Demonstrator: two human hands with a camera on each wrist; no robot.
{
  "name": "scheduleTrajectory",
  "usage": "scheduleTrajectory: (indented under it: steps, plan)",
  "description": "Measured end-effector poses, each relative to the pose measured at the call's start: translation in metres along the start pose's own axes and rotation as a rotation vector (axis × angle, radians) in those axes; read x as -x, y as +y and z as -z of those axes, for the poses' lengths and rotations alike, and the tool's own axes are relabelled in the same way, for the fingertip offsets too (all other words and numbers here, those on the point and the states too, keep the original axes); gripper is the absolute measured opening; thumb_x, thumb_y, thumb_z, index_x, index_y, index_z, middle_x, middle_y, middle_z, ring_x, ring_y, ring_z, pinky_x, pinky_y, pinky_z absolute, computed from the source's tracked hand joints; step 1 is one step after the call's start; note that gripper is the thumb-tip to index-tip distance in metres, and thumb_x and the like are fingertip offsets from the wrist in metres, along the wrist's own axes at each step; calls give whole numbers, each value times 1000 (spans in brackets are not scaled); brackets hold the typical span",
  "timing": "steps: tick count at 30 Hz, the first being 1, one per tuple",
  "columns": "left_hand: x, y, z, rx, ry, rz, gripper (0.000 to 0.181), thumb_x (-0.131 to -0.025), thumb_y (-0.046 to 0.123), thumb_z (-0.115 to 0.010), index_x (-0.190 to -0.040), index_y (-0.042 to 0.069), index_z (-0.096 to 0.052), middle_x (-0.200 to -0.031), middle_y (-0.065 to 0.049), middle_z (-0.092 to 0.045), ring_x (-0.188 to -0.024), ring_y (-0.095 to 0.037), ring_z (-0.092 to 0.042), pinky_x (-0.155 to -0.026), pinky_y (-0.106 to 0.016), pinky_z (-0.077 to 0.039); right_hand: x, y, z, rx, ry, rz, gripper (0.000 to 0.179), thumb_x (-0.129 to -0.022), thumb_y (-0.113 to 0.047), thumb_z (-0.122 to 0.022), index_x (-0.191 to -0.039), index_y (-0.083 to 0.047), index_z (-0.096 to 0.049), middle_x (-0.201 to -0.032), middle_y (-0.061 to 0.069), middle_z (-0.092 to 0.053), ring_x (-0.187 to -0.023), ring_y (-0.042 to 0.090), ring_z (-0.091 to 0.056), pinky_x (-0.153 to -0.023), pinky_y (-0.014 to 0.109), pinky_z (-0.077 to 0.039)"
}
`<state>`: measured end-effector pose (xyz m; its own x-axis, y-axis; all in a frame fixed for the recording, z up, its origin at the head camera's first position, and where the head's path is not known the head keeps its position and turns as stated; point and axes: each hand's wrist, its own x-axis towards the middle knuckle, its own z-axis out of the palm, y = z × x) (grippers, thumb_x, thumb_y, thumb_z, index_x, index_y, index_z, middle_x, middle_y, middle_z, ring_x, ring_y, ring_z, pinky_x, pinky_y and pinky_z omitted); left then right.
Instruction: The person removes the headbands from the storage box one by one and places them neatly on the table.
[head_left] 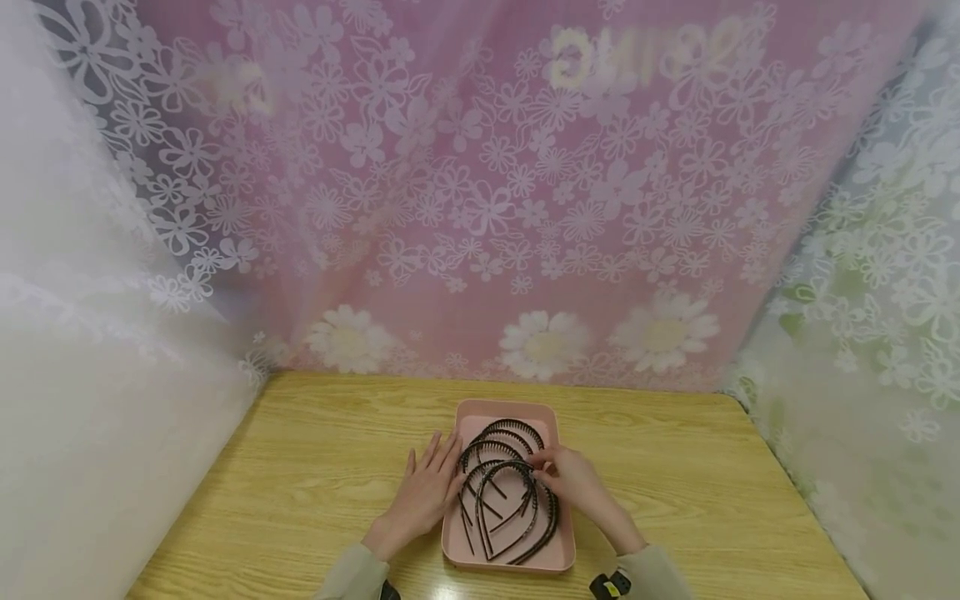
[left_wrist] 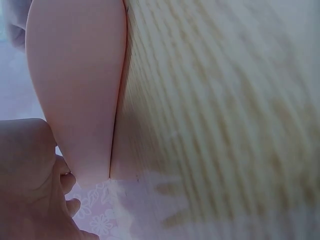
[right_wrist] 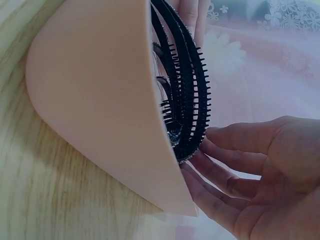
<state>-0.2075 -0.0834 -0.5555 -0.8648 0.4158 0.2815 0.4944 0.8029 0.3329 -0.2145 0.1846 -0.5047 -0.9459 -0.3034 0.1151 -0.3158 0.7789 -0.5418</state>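
Observation:
Several dark toothed headbands (head_left: 508, 423) lie overlapping in a pink rectangular tray (head_left: 504, 407). My right hand (head_left: 576, 482) reaches over the tray's right side, its thumb and fingers pinching the curved top of one headband (right_wrist: 202, 95). Seen from the right wrist, the small teeth stand out along that band, which rises above the pink wall. On the opposite side my left hand (head_left: 423, 493) rests along the tray's left rim with fingers extended. In the left wrist view, the left hand (left_wrist: 25, 175) is beside the tray's outer wall (left_wrist: 80, 85).
The tray stands on a wood-grain table (head_left: 345, 433) near its front edge. A pink flowered curtain (head_left: 480, 208) hangs behind the table, with pale sheets (head_left: 135, 350) at the left and patterned ones at the right. A black wrist strap (head_left: 609, 585) shows by the right sleeve.

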Motion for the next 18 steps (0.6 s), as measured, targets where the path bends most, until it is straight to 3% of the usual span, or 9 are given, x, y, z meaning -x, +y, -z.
scheduleTrajectory:
  steps: [8, 15, 18]
  plan:
    - [1, -4, -7, -20, 68, -41, 55, -106, 24, -52, -154, -1, -39, -161, -17, -36, -147, -45, -30, -106, -77, -28, 7, -4, 4, -44, -17, 3, 19, -89, -4, -75, -107, -6, -77, -107, 12, -69, -75, 14, -65, -64, 26, -53]
    - [0, 4, 4, -11, 1, 5, 54, -107, 22, -51, -155, 0, -39, -161, -17, -36, -149, -43, -28, -110, -74, -26, 17, 2, 8, -210, -63, 31, 18, -93, -7, -71, -111, -6, -75, -107, 11, -71, -81, 22, -68, -66, 22, -54]
    - [1, 3, 2, -18, 25, -15, 54, -107, 21, -52, -154, -1, -39, -160, -18, -37, -147, -45, -30, -108, -76, -27, 19, 6, 9, -269, -89, 50, 21, -96, -11, -69, -115, -4, -74, -104, 10, -73, -79, 18, -67, -66, 22, -54]
